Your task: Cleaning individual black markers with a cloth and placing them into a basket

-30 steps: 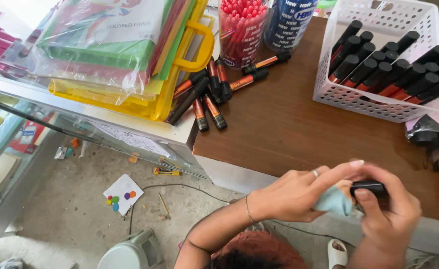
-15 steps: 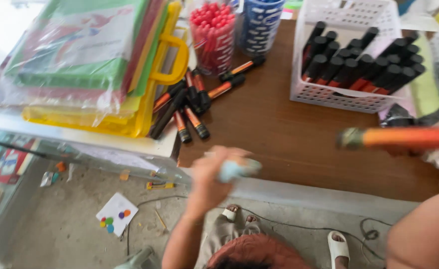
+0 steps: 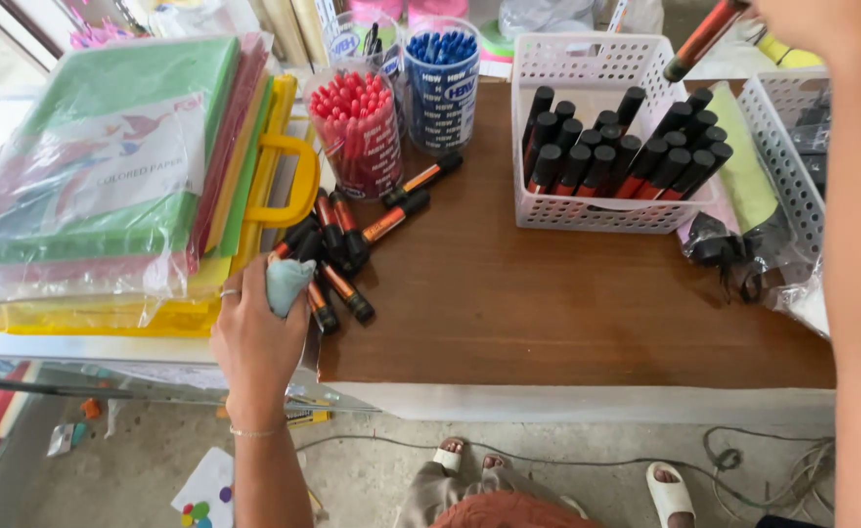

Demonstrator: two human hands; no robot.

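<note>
- Left hand (image 3: 254,342), near left, is closed around a soft pale-blue cloth wad (image 3: 287,281) beside loose orange-and-black markers (image 3: 342,293).
- Right hand, mostly out of frame far right, holds an orange marker (image 3: 706,37) above the white perforated basket (image 3: 596,210); its grip cannot be made out.
- Markers look light, stiff, smooth; best gripped mid-barrel.
</note>
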